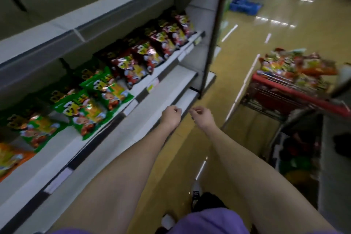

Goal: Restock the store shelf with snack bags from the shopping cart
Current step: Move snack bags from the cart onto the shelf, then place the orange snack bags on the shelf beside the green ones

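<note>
Three colour runs of snack bags on the stocked shelf (136, 99): orange bags (9, 159) at far left, green bags (89, 108) next, dark red bags (152, 53) reaching toward the end panel. Lower shelf (165, 99) beneath, showing bare white boards and price labels along its edge, no bags visible there. Left hand (171, 114) just over the lower shelf's front edge, fingers loosely curled, holding nothing. Right hand (201, 116) just beside it over the floor, fingers likewise loosely curled and empty. Farther right, well apart from both hands, red shopping cart (288, 99) heaped with mixed snack bags (296, 68), blurred. Judging from this: one tier largely filled, the tier below unfilled, a large load left in the cart. Probably between bags, next reach toward the cart.
</note>
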Available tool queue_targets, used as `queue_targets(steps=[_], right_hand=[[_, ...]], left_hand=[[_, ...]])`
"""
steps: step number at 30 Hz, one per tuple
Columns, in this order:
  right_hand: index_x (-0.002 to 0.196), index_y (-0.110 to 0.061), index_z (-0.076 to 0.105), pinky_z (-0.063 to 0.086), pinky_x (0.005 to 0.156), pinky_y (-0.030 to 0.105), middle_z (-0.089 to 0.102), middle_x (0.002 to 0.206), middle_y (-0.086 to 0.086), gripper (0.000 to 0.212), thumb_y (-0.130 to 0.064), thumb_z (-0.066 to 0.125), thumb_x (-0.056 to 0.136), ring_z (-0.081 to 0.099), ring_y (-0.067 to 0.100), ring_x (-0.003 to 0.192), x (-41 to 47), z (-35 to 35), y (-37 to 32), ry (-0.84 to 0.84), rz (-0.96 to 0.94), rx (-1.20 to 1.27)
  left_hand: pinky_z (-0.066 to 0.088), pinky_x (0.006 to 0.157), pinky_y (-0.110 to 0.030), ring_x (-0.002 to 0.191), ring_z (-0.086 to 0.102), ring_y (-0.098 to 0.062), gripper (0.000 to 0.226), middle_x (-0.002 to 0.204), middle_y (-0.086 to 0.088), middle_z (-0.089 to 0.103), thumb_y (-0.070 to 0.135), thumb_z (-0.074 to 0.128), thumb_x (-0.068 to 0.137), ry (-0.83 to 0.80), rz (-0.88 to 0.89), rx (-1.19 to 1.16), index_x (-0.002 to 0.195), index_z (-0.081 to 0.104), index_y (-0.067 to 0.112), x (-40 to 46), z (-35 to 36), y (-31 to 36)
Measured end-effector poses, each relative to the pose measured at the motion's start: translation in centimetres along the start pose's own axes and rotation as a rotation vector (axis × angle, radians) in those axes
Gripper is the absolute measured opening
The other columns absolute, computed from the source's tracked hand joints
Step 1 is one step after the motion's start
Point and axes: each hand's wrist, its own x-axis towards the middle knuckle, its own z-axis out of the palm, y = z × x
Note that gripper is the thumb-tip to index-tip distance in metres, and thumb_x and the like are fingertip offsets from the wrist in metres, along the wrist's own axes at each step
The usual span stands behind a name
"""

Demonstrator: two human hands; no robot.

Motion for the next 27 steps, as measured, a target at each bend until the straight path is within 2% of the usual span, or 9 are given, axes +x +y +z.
queue_targets(steps=[5,9,13,17,19,21,24,27], right_hand=[[0.114,-0.01,0.069,0.054,0.086,0.034,0.072,0.106,0.006,0.031,-0.034,0.066,0.095,0.068,0.023,0.096,1.4,-8.3,3.9,0.165,0.091,0.05],[0.115,-0.013,0.068,0.053,0.087,0.035,0.07,0.105,0.001,0.027,-0.031,0.064,0.096,0.066,0.02,0.096,3.0,-15.1,6.2,0.273,0.136,0.069],[0.111,-0.014,0.07,0.044,0.083,0.027,0.068,0.103,-0.001,0.025,-0.033,0.064,0.096,0.06,0.016,0.097,5.9,-23.3,8.3,0.387,0.194,0.088],[0.109,-0.017,0.067,0.05,0.088,0.034,0.068,0.105,-0.001,0.021,-0.033,0.063,0.096,0.063,0.019,0.1,8.9,-30.0,9.5,0.486,0.232,0.14],[0.11,-0.018,0.066,0.053,0.09,0.037,0.068,0.107,-0.001,0.019,-0.03,0.064,0.096,0.063,0.019,0.101,9.8,-32.3,10.2,0.505,0.227,0.139],[0.114,-0.018,0.065,0.05,0.084,0.031,0.065,0.106,-0.003,0.021,-0.028,0.064,0.096,0.061,0.015,0.1,10.1,-34.3,10.6,0.501,0.228,0.121],[0.119,-0.015,0.063,0.046,0.081,0.026,0.062,0.105,-0.003,0.025,-0.021,0.066,0.095,0.058,0.013,0.098,10.8,-36.6,11.3,0.502,0.242,0.057],[0.121,-0.01,0.063,0.049,0.088,0.027,0.065,0.111,0.002,0.029,-0.012,0.068,0.093,0.06,0.015,0.102,12.1,-38.3,11.9,0.497,0.234,-0.032]], left_hand=[[0.06,0.08,-0.047,0.088,0.069,-0.038,0.028,0.09,-0.02,0.071,0.025,0.052,0.1,-0.165,0.064,0.146,0.086,0.063,0.003,1.6,9.4,4.8],[0.058,0.084,-0.047,0.09,0.069,-0.033,0.025,0.093,-0.015,0.072,0.029,0.052,0.1,-0.227,0.155,0.234,0.079,0.061,0.018,3.8,16.4,8.7],[0.057,0.082,-0.045,0.087,0.068,-0.033,0.028,0.086,-0.016,0.071,0.026,0.052,0.101,-0.315,0.201,0.291,0.082,0.064,0.008,4.9,23.4,13.9],[0.056,0.081,-0.041,0.087,0.069,-0.032,0.025,0.086,-0.012,0.072,0.027,0.052,0.1,-0.356,0.264,0.328,0.082,0.063,0.013,7.0,29.8,18.6],[0.051,0.07,-0.035,0.082,0.067,-0.028,0.023,0.086,-0.009,0.071,0.025,0.052,0.101,-0.37,0.306,0.357,0.082,0.061,0.016,7.7,32.3,20.9],[0.042,0.063,-0.031,0.078,0.061,-0.024,0.019,0.083,-0.005,0.066,0.02,0.052,0.101,-0.387,0.353,0.383,0.083,0.059,0.017,8.3,34.4,22.6],[0.039,0.067,-0.03,0.079,0.055,-0.021,0.012,0.083,-0.002,0.059,0.014,0.054,0.099,-0.398,0.427,0.461,0.088,0.058,0.013,8.7,36.9,24.0],[0.047,0.075,-0.032,0.088,0.059,-0.024,0.005,0.091,-0.003,0.062,0.01,0.057,0.095,-0.418,0.507,0.565,0.092,0.06,0.012,9.4,39.1,24.8]])
